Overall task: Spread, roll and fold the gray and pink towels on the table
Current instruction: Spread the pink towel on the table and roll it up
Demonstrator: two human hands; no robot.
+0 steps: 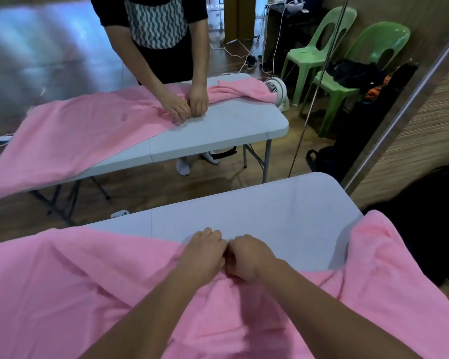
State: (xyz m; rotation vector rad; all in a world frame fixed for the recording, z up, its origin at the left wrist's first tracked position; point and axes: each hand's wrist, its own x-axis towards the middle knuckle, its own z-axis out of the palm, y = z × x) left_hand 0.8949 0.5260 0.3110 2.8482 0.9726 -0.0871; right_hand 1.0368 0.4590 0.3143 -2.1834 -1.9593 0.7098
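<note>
The pink towel (75, 286) lies across the near side of the counter (270, 211), its long axis running left to right. The left hand (204, 252) and right hand (248, 256) touch at its far edge, each grip closed on the cloth. The bare counter lies just beyond the hands.

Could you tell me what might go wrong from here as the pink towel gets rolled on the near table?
Both hands, left hand and right hand, grip one spot on the pink towel, so the roll may start crooked. The towel's right part is bunched and drapes off the near table; its weight could drag the cloth sideways. Creases near the hands may get rolled in.
</note>
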